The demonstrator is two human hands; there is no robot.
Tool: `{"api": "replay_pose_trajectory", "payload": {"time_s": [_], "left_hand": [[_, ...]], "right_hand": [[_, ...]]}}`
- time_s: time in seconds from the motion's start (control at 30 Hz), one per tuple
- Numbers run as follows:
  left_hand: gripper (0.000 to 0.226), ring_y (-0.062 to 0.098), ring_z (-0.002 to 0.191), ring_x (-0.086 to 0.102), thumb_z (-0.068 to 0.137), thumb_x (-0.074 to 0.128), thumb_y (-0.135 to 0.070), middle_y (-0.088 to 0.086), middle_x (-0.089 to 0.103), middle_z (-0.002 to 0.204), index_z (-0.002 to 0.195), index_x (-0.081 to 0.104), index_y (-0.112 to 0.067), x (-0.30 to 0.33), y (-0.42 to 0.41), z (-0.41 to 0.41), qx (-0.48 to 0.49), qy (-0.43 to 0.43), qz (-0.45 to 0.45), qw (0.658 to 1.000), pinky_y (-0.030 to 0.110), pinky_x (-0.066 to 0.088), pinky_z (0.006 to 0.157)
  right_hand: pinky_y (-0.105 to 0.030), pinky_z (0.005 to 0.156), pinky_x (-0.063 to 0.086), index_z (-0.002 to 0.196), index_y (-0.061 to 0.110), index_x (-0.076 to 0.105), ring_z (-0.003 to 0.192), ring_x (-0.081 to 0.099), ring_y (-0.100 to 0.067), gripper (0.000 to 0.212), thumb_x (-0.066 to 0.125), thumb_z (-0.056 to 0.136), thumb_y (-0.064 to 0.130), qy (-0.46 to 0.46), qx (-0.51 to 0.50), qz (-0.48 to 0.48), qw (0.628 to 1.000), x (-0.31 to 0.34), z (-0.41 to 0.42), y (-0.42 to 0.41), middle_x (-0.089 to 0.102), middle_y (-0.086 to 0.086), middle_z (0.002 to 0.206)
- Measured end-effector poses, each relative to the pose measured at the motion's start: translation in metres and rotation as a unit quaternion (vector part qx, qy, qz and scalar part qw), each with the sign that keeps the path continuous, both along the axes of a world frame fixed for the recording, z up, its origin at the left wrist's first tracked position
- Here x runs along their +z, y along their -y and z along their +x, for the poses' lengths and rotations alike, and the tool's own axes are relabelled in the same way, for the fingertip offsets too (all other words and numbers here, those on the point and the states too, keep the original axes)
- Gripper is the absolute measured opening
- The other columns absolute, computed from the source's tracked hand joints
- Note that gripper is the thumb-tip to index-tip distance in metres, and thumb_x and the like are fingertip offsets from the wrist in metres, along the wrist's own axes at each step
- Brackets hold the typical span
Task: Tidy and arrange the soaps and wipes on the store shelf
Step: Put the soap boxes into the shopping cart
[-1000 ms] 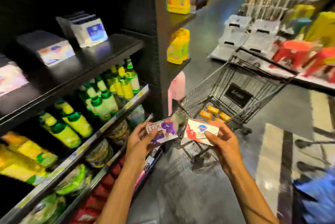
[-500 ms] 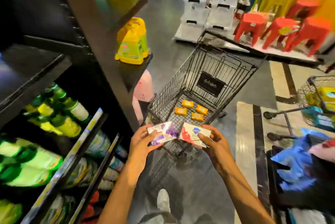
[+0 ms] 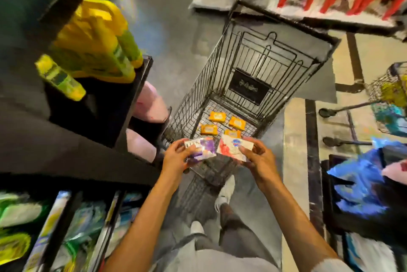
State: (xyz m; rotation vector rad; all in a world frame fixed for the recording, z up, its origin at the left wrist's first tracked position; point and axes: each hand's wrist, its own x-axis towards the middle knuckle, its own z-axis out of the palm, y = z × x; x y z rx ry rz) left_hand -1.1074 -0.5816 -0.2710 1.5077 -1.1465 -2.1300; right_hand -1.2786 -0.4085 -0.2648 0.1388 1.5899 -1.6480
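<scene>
Soap boxes in both hands, held above the near end of the wire shopping cart point(image 3: 262, 66). Your left hand point(image 3: 176, 159) curls its fingers round the purple-and-white soap box point(image 3: 201, 147); your right hand point(image 3: 256, 157) pinches the white soap box with a red splash and blue emblem point(image 3: 233, 147) between thumb and fingers. The two boxes sit just beside each other, their inner edges almost touching. Four orange packs point(image 3: 217, 117), probably wipes, lie flat on the cart floor beyond your hands. The dark shelf unit point(image 3: 72, 152) stands to your left, its lower tiers blurred and crowded with green and yellow goods; yellow jugs point(image 3: 97, 40) rest on a higher side ledge.

The step in hand appears to be carrying these two soaps to their shelf place, while the orange packs wait in the cart. To do it well, keep each box face-up so its label reads outward, and keep the grips firm but light, since thin card can dent. Turn toward the shelf before you extend an arm, set one box at a time, and square it against its neighbours.
</scene>
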Motion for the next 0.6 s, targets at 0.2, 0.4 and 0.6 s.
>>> {"api": "replay_pose_trajectory", "payload": {"time_s": [0.2, 0.4, 0.6], "left_hand": [[0.026, 0.025, 0.079, 0.075, 0.094, 0.073, -0.004, 0.019, 0.075, 0.11, 0.118, 0.066, -0.01, -0.046, 0.037, -0.065, 0.026, 0.085, 0.018, 0.996, 0.039, 0.064, 0.064], [0.02, 0.016, 0.067, 0.075, 0.094, 0.071, -0.002, 0.012, 0.073, 0.1, 0.109, 0.062, -0.012, -0.112, 0.071, -0.114, 0.048, 0.134, 0.054, 0.988, 0.036, 0.063, 0.057], [0.028, 0.022, 0.068, 0.075, 0.093, 0.07, 0.004, 0.018, 0.071, 0.102, 0.111, 0.053, -0.008, -0.18, 0.102, -0.142, 0.057, 0.162, 0.095, 0.981, 0.043, 0.065, 0.058]], "right_hand": [[-0.05, 0.075, 0.065, 0.11, 0.013, 0.07, 0.094, 0.077, -0.025, 0.029, 0.07, 0.091, -0.008, 0.068, 0.01, 0.07, 0.995, -0.049, -0.075, 0.051, 0.07, -0.011, 0.119], [-0.046, 0.071, 0.063, 0.126, 0.01, 0.054, 0.089, 0.074, -0.026, 0.047, 0.073, 0.088, -0.01, 0.102, 0.021, 0.132, 0.986, -0.118, -0.12, 0.098, 0.069, -0.014, 0.116], [-0.035, 0.054, 0.062, 0.123, 0.007, 0.051, 0.078, 0.069, -0.024, 0.045, 0.074, 0.088, -0.008, 0.136, -0.001, 0.197, 0.971, -0.188, -0.151, 0.131, 0.07, -0.02, 0.109]]}}
